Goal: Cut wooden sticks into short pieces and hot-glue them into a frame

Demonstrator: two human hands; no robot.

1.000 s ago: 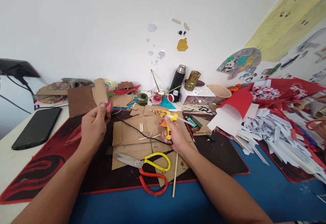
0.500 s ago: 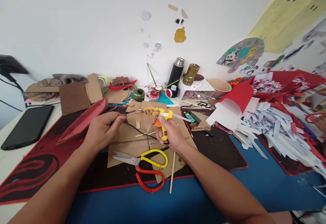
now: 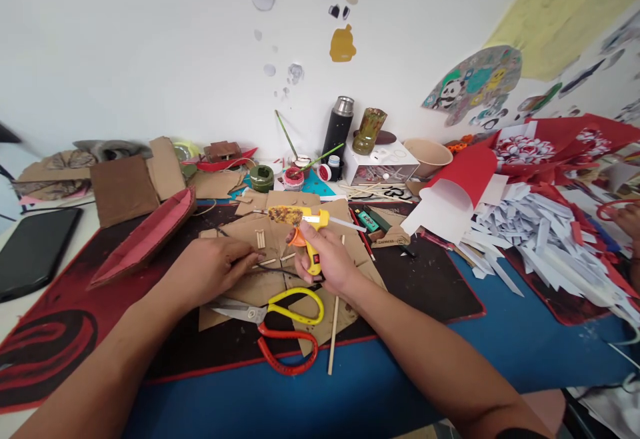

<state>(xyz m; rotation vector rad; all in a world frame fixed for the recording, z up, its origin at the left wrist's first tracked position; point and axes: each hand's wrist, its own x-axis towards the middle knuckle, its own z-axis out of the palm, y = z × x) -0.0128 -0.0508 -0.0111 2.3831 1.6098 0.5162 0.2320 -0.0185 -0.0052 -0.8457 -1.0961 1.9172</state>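
Note:
My right hand (image 3: 327, 259) is wrapped round the handle of a yellow hot glue gun (image 3: 313, 216). Its nozzle points left, and a whitish glue stick (image 3: 349, 225) juts from the back. Low over the cardboard (image 3: 280, 220), my left hand (image 3: 217, 267) has its thumb and fingers pinched together; what lies between them is hidden. Close to those fingertips are a few short wooden sticks (image 3: 260, 239). The glue gun's black cord (image 3: 287, 272) runs between the hands. Below them lie large scissors (image 3: 260, 316) with one yellow and one red handle.
A red-lined cardboard boat shape (image 3: 145, 236) and a phone (image 3: 37, 252) are at left. Paint jars (image 3: 261, 178), a black flask (image 3: 339, 126) and a box (image 3: 380, 166) stand at the back. White paper strips (image 3: 533, 232) pile up at right, near another person's hand (image 3: 627, 219).
My left hand has let the raised length of cord drop and moved down and right, towards the short sticks. The glue gun stays in my right hand. The view has shifted slightly.

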